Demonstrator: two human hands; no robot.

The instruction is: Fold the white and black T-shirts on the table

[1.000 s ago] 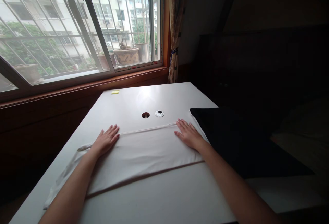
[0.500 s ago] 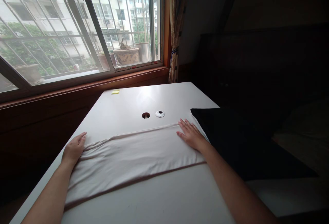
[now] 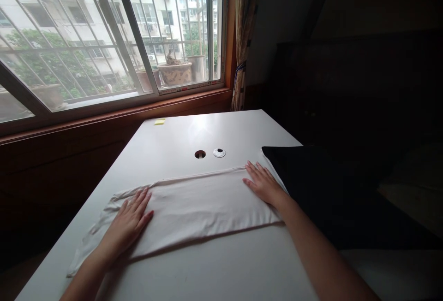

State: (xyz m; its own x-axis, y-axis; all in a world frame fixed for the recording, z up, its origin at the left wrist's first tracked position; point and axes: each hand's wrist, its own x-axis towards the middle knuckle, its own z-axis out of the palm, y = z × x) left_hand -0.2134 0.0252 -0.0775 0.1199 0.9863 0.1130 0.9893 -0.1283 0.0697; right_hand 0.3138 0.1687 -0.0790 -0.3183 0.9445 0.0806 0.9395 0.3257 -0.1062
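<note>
A long piece of white cloth (image 3: 194, 204) lies across the table, mostly smooth, with wrinkles toward its left end. My left hand (image 3: 129, 220) rests palm down on its left part, fingers stretched out. Near the right end, my right hand (image 3: 263, 183) lies flat on the cloth with its fingers apart. Just right of that hand spreads a black cloth (image 3: 318, 190) with a pale edge. Whether the white and black cloths are one piece, I cannot tell, as my right hand and forearm cover part of where they meet.
The white table (image 3: 221, 268) has a round hole (image 3: 200, 154) and a white ring-shaped grommet (image 3: 219, 153) beyond the cloth. A yellow sticky note (image 3: 159, 121) lies near the far left corner. Behind are a barred window (image 3: 138, 38) and a curtain (image 3: 242, 47).
My left hand has moved right from the cloth's left end onto its upper surface. That end now lies loose and crumpled. The right hand stays in place; the view has shifted slightly.
</note>
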